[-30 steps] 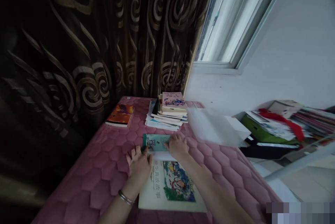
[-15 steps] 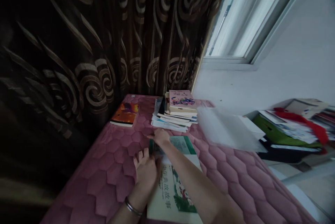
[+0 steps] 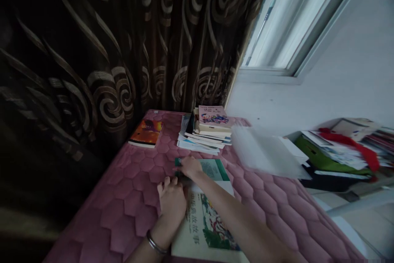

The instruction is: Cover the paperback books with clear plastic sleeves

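Observation:
A storybook (image 3: 187, 242) lies on the pink quilted mattress, its pale cover showing large Chinese characters and a colourful picture. Beyond its top edge is a green-bordered printed piece (image 3: 212, 168); whether it belongs to the same book I cannot tell. My left hand (image 3: 172, 199), with a metal bangle at the wrist, is at the book's left edge with fingers curled. Reaching across the cover, my right hand (image 3: 190, 167) has its fingers bent down on the upper left corner of the green-bordered piece. Both sets of fingertips are partly hidden.
Several books are stacked (image 3: 212, 131) at the mattress's far end. An orange book (image 3: 146, 133) lies left of them by the dark curtain (image 3: 154, 41). Translucent plastic sheets (image 3: 267, 152) extend over the right edge. Farther right is a green container (image 3: 320, 156) with papers.
My right hand has shifted slightly down onto the upper left corner, its fingers now bent. My left hand stays at the book's left edge with its fingers more curled.

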Demonstrator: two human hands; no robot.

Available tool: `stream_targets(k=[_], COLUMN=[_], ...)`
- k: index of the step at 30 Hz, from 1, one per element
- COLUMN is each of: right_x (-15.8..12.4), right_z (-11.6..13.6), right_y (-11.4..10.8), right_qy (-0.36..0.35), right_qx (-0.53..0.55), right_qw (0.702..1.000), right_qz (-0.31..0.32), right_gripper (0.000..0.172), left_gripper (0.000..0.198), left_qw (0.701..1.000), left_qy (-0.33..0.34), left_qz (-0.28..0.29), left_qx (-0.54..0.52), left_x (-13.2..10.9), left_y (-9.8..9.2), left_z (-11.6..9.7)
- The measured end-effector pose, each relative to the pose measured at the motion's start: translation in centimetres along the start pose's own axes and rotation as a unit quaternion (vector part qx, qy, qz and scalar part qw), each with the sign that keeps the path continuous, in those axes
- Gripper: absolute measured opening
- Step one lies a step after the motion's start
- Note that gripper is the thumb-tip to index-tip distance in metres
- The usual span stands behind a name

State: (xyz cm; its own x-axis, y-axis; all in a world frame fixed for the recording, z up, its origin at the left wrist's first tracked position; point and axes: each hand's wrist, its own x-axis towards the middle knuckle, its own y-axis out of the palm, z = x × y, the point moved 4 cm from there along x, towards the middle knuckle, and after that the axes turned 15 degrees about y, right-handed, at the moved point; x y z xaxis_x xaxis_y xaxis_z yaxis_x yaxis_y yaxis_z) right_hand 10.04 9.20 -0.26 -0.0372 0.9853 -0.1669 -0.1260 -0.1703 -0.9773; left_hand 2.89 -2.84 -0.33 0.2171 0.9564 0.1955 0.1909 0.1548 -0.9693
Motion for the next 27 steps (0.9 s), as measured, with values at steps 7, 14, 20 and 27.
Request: stream_targets(k=[7, 14, 20, 27], right_x=[2.3, -4.2, -9.6, -10.0], right_z=[1.4, -5.0, -14.5, -15.8], right_y=[-0.5, -0.5, 0.3, 1.1], right_qy=[0.026, -0.068, -0.025, 0.014], right_qx=[0.007, 0.052, 0.134, 0.151], right_qw=[0.999, 0.994, 0.981, 0.981], right_qz=[-0.034, -0.067, -0.135, -0.118], right_gripper=[0.050, 0.028, 0.033, 0.034], left_gripper=[0.029, 0.032, 0.034, 0.041], left_qw=[1.000, 0.999, 0.998, 0.998], left_qy=[-0.006, 0.004, 0.011, 0.030], left_qz=[-0.009, -0.041, -0.041, 0.003], left_qx=[-0.011, 0.018, 0.041, 0.061], left_x=[-0.1, -0.2, -0.1, 0.8], left_y=[0.2, 0.1, -0.4, 0.2], left_z=[0.1, -0.1, -0.1, -2.6])
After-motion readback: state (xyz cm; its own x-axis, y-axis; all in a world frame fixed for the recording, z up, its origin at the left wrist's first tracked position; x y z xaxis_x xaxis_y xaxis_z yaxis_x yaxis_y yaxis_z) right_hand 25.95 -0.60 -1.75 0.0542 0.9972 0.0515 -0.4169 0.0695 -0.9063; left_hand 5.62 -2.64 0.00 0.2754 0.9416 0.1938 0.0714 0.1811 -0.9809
